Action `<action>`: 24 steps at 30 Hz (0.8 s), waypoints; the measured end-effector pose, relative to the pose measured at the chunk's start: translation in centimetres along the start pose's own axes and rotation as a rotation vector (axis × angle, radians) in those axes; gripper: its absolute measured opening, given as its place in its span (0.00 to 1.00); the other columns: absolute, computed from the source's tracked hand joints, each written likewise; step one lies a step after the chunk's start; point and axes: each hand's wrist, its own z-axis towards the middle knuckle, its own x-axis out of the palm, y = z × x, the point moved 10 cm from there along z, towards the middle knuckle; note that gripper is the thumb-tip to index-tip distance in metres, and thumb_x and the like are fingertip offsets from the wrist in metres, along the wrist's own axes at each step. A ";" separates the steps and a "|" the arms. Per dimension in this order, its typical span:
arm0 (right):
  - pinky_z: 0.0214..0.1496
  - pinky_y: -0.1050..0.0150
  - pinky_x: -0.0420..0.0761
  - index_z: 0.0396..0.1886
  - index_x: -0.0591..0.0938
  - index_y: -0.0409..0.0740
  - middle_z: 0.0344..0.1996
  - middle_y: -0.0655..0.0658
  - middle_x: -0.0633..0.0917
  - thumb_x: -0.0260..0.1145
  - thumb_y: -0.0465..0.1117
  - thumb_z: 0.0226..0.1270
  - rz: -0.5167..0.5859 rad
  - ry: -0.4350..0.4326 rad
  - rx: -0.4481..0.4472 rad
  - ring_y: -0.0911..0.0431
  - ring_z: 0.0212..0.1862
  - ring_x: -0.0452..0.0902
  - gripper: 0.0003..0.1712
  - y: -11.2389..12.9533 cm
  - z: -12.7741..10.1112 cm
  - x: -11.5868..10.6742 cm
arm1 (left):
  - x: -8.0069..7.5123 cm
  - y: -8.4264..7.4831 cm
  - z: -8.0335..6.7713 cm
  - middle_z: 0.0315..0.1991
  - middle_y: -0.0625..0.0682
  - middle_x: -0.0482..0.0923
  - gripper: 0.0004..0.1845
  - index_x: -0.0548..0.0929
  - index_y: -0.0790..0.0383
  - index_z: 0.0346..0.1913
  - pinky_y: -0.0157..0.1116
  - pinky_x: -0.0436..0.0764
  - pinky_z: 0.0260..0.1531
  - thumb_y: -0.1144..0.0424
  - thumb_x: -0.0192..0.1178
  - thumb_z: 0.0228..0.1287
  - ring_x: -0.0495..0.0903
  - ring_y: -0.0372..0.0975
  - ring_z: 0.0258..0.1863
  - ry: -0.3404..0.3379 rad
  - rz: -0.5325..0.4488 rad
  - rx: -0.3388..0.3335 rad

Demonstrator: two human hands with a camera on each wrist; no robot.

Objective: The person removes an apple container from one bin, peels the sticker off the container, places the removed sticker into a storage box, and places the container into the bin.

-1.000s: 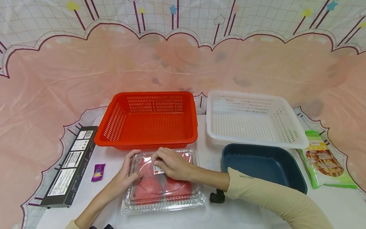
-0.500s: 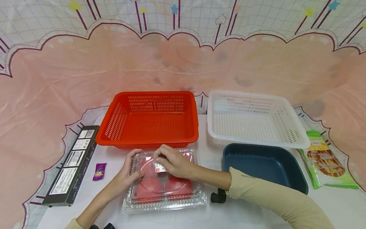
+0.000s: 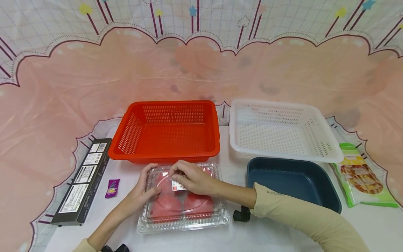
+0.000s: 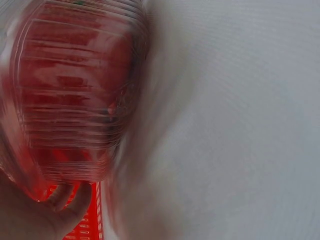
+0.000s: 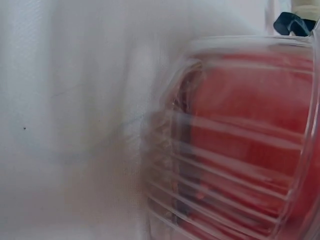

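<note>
A clear plastic clamshell box with several round red fruits inside, possibly tomatoes, lies on the white table, its lid down. My left hand grips its left side, thumb on the lid and fingers round the far corner. The left wrist view shows fingertips against the box's end. Above the lid, my right hand has curled fingers and appears to pinch the upper edge of a white label; the hand partly covers the label, so the exact contact is hidden. The right wrist view shows only the box's side.
Behind the box stands a red basket, with a white basket to its right. A dark blue tray sits under the right forearm, beside a green food bag. At left lie a long black box and a purple packet.
The head view has shifted slightly, so everything appears a little further right. My right fingers have moved a little at the label; my left hand keeps its place on the box.
</note>
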 end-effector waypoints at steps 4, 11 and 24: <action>0.36 0.77 0.72 0.49 0.77 0.39 0.32 0.47 0.78 0.59 0.36 0.71 0.019 0.030 0.010 0.64 0.33 0.67 0.10 0.0 0.1 0.1 | 0.0 0.1 0.0 0.67 0.64 0.55 0.36 0.49 0.52 0.70 0.70 0.66 0.58 0.57 0.54 0.65 0.58 0.61 0.66 0.000 -0.002 -0.005; 0.34 0.77 0.71 0.45 0.82 0.43 0.31 0.49 0.80 0.62 0.39 0.69 0.067 0.006 0.044 0.67 0.32 0.67 0.08 0.2 -0.3 -1.1 | 0.0 0.0 -0.1 0.66 0.64 0.56 0.35 0.50 0.53 0.70 0.69 0.67 0.58 0.57 0.54 0.65 0.59 0.61 0.65 -0.004 -0.001 -0.001; 0.24 0.74 0.70 0.39 0.81 0.40 0.29 0.47 0.77 0.63 0.31 0.66 0.129 -0.071 -0.032 0.64 0.24 0.67 0.04 0.1 -4.7 -7.6 | -0.1 0.0 -0.2 0.69 0.62 0.53 0.37 0.48 0.51 0.71 0.73 0.58 0.61 0.56 0.55 0.65 0.53 0.61 0.69 0.005 -0.005 -0.005</action>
